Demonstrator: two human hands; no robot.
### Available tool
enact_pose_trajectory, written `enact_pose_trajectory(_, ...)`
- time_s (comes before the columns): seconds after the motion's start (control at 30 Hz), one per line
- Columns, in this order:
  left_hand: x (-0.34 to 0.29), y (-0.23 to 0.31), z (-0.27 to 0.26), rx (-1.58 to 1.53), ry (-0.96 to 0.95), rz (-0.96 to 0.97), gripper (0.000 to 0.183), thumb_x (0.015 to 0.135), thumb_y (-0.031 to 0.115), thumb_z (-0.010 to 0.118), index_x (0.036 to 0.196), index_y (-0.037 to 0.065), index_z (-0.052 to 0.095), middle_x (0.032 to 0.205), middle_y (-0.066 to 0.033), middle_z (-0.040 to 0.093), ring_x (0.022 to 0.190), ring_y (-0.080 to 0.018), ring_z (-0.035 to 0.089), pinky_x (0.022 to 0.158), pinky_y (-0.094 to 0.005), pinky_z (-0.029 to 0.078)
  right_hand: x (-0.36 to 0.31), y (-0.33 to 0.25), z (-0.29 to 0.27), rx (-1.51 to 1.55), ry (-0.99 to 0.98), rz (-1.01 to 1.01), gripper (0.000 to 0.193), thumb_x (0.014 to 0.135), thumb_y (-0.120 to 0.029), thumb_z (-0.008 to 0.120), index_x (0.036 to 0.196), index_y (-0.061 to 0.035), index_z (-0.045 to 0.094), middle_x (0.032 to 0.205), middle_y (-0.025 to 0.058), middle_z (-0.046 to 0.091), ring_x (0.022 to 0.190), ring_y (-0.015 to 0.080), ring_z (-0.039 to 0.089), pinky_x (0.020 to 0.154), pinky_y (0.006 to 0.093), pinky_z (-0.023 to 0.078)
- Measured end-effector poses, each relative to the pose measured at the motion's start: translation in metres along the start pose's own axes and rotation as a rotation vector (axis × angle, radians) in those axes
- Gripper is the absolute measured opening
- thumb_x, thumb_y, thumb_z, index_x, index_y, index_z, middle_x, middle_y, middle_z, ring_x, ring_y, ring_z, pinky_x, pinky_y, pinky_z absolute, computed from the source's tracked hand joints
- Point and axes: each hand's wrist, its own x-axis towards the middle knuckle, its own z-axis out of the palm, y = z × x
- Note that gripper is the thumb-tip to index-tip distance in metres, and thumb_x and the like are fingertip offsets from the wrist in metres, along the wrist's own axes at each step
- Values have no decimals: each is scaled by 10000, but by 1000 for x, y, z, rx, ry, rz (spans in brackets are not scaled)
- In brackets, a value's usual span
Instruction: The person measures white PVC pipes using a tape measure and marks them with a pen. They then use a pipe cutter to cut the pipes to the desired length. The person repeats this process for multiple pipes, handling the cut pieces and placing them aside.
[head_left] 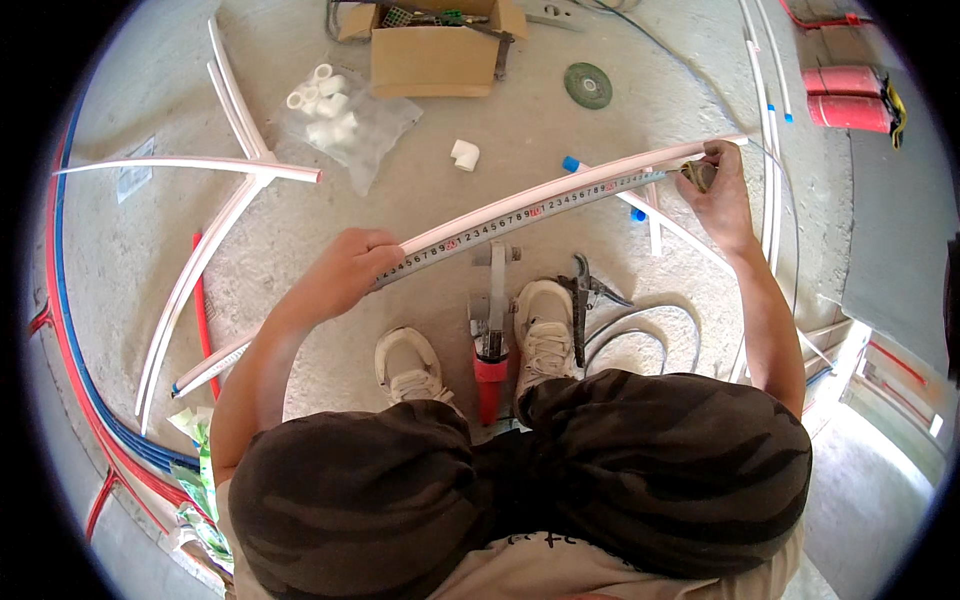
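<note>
Head view: left hand [345, 268], centre-left, and right hand [728, 205], upper right, pinched pipe [550, 189] and tape [560, 206], apparently measuring; reading next needed stillness.

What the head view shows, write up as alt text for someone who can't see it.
A person's left hand and right hand hold a measuring tape stretched along a white pipe over a concrete floor. Around them lie a clear bag of white fittings, a cardboard box, a green disc and more white pipes.

Pinkish-white pipe [520, 196]; silver tape [500, 225], marked black and red.
</note>
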Motion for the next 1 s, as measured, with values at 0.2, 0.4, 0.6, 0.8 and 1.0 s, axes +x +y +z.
enact_pose_trajectory(0.2,-6,-1,0,-30,35,63,398,1009,309,573,968,-73,679,759,-100,579,745,-157,539,684,-352,454,2,-2,3,-56,-10,-3,559,827,-153,873,1244,5,537,1044,163,589,940,276,622,872,395,525)
enact_pose_trajectory(0.4,-3,-1,-1,20,7,58,385,1014,299,576,978,-65,694,739,-86,576,712,-150,533,656,-349,454,2,-3,3,-18,-19,-29,567,841,-105,869,1275,-11,515,1065,131,587,911,220,598,840,353,519)
enact_pose_trajectory(0.6,-3,-2,-1,-12,17,42,376,1007,294,585,972,-63,697,730,-76,571,706,-144,533,644,-347,452,1,3,3,16,-52,-25,544,838,-88,864,1254,-4,524,1058,135,593,917,219,601,843,346,517)
enact_pose_trajectory(0.8,-4,-28,-6,29,15,37,362,997,284,593,954,-64,686,752,-112,601,727,-193,560,672,-362,462,0,19,4,104,-80,-12,517,840,-63,853,1233,-28,520,1003,79,551,871,177,555,806,329,500)
enact_pose_trajectory(1.0,-20,-57,-23,93,100,142,336,953,262,585,845,-54,615,737,-188,565,674,-238,546,658,-420,451,7,55,-7,11,-81,-106,526,846,-123,870,1224,-31,516,980,100,560,863,193,587,779,348,513)
